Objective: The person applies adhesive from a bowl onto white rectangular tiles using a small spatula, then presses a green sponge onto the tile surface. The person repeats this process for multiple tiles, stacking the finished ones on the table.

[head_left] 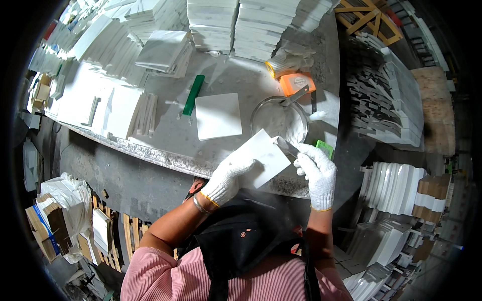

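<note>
My left hand [230, 175], in a white knit glove, grips a square white marble tile [263, 159] by its lower left side, thumb on top. The tile is tilted over the table's front edge. In my gloved right hand [317, 169] is a putty knife [285, 145], its blade at the tile's upper right corner. Just beyond stands a round metal bowl [268, 117] of white paste, with another scraper [295, 96] resting across its rim. Another white tile [218, 116] lies flat left of the bowl. Beside my right hand is a bright green block [325, 148].
A dark green bar [194, 95] lies left of the flat tile. An orange box [297, 84] and a spare glove [286, 64] sit behind the bowl. Tall tile stacks [213, 25] line the table's back. Wooden pallets [108, 236] and more tiles [386, 188] stand on the floor.
</note>
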Tool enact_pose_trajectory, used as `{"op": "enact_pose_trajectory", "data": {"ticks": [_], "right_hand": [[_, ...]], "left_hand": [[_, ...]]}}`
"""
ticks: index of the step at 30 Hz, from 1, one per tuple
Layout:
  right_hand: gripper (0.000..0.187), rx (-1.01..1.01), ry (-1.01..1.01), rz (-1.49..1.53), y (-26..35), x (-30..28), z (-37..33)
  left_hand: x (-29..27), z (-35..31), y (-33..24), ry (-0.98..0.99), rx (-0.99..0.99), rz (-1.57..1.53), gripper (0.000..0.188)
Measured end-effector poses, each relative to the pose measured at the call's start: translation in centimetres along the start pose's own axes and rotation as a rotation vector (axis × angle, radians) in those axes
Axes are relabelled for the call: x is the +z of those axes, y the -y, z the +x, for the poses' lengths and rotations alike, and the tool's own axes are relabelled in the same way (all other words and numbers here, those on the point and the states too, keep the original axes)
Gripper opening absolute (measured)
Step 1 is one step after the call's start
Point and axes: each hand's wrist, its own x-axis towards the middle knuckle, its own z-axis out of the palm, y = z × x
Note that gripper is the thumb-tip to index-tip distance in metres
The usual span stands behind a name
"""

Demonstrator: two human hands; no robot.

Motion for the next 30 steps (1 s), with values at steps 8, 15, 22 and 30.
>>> {"op": "enact_pose_trajectory", "data": {"ticks": [8, 15, 22, 30], "right_hand": [[0.024, -0.158, -0.054, -0.053, -1.1, 0.0, -0.1], [0.024, -0.029, -0.053, 0.033, 0.0, 0.0, -0.1], [0.024, 0.042, -0.006, -0.003, 0.2, 0.0, 0.2], [0.023, 0.045, -0.028, -0.023, -0.5, -0.7, -0.2]], "left_hand": [[0.4, -0.1, -0.1, -0.005, 0.019, 0.000, 0.057], [0.1, 0.0, 0.2, -0.026, 0.032, 0.011, 0.055], [0.2, 0.0, 0.2, -0.024, 0.031, 0.019, 0.054], [0.5, -0.2, -0.1, -0.008, 0.016, 0.010, 0.054]]}}
